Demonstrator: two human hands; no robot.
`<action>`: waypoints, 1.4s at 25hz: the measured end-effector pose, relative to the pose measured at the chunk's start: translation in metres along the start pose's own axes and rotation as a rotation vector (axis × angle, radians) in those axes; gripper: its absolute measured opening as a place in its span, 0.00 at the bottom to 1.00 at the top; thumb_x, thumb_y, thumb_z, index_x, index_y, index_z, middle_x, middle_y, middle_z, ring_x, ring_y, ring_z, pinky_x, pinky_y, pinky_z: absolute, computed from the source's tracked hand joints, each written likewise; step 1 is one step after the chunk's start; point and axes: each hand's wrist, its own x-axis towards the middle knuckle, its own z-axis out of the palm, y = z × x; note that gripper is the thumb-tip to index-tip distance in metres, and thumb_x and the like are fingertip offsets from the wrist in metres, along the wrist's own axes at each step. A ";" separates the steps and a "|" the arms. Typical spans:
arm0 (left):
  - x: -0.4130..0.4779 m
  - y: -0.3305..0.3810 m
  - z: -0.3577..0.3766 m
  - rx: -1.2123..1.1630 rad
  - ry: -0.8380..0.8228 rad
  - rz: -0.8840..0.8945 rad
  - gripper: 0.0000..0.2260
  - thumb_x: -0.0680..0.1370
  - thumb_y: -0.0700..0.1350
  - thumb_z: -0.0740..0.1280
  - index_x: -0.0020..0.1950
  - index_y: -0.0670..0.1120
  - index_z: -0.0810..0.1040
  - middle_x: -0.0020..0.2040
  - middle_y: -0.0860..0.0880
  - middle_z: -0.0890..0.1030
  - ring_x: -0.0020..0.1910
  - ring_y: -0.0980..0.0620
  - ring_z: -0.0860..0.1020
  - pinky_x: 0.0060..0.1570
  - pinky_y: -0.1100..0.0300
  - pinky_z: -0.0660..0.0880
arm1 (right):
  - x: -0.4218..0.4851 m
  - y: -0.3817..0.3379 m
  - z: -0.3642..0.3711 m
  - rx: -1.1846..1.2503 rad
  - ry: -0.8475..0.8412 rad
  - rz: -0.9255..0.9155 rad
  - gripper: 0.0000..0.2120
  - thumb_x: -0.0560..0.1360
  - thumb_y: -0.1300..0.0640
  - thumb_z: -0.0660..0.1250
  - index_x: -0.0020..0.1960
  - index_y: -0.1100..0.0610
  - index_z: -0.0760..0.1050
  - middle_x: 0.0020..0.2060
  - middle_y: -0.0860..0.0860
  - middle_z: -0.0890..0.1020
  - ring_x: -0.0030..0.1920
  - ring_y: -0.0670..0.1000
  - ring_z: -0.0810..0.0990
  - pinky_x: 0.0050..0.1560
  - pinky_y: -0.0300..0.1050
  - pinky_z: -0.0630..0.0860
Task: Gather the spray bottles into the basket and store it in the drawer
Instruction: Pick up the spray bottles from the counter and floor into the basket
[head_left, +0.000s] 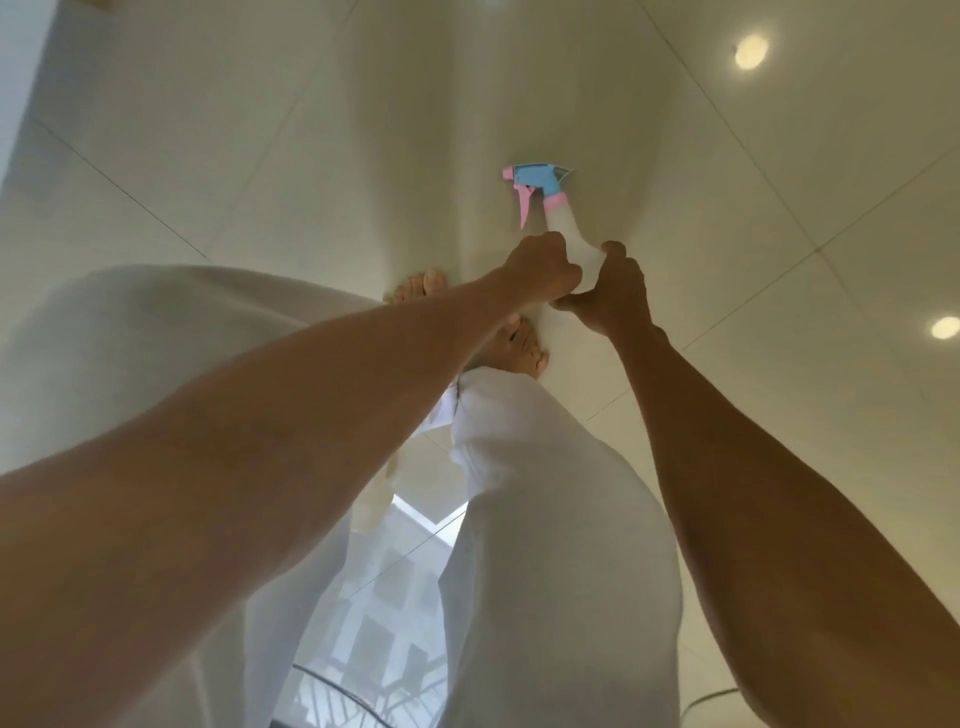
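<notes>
A white spray bottle (563, 228) with a blue head and pink trigger is held above the glossy tiled floor (260, 130), nozzle pointing left. My left hand (543, 267) is closed around the left side of its body. My right hand (615, 291) grips the body from the right and underneath. Most of the bottle's body is hidden by my fingers. No basket or drawer is in view.
My bare feet (519, 343) stand on the floor just below the hands, with white trousers (545, 519) filling the lower middle. Ceiling lights reflect in the tiles (750, 52) at the right. A window reflection shows between my legs.
</notes>
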 end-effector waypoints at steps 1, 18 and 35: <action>-0.002 0.002 -0.001 -0.086 0.008 -0.046 0.17 0.81 0.45 0.63 0.68 0.38 0.70 0.63 0.40 0.78 0.61 0.44 0.78 0.57 0.59 0.75 | -0.002 -0.001 0.002 0.008 0.008 -0.007 0.43 0.66 0.49 0.81 0.72 0.63 0.63 0.64 0.60 0.76 0.64 0.60 0.77 0.63 0.51 0.78; -0.323 0.045 -0.113 -0.907 0.553 -0.145 0.33 0.68 0.60 0.77 0.70 0.52 0.73 0.63 0.52 0.81 0.62 0.52 0.79 0.64 0.55 0.77 | -0.306 -0.163 -0.104 0.002 0.596 -0.385 0.32 0.70 0.45 0.75 0.67 0.63 0.74 0.59 0.61 0.77 0.57 0.61 0.76 0.59 0.44 0.69; -0.475 -0.133 -0.389 -0.979 0.798 0.386 0.31 0.70 0.50 0.78 0.70 0.60 0.71 0.65 0.63 0.77 0.64 0.61 0.77 0.67 0.57 0.75 | -0.400 -0.546 -0.166 0.251 0.088 -0.913 0.19 0.77 0.46 0.71 0.66 0.48 0.76 0.57 0.40 0.80 0.58 0.39 0.79 0.54 0.28 0.75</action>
